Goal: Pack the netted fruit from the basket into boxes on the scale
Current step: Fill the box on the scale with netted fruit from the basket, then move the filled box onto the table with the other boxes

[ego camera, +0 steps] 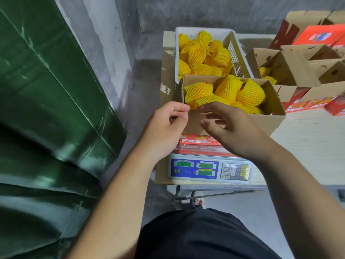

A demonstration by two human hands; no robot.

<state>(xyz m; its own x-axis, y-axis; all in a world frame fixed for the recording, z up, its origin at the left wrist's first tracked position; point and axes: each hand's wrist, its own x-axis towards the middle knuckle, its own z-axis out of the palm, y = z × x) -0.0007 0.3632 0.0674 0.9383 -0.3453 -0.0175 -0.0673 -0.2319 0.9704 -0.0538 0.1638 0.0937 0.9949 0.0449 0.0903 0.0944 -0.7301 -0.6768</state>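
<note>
Head view: an open cardboard box point(233, 120) of netted fruit point(250, 94) sits on the scale point(211, 169); the left hand point(164, 128) pinches its near-left flap edge; the right hand point(229, 126) hovers released at the front wall; behind, the white basket point(237, 58) holds more fruit on the worktop point(308, 131).

Person seen from the head camera, body only. Left hand point(164, 126) and right hand point(228, 128): both bare, no gloves, rings or watch. Short, plain nails show on the left thumb and on the right fingertips point(202, 108). Back from the fingers, both wrists and forearms are uncovered as far as the frame edge; no sleeve or cuff in view. Well behind the fingers, at the bottom of the view, a black garment point(201, 236) covers the lap; plain fabric with soft folds, no print, seam or pocket discernible. A shoe point(198, 200) shows below, light-coloured with a red mark, too blurred for detail
</note>
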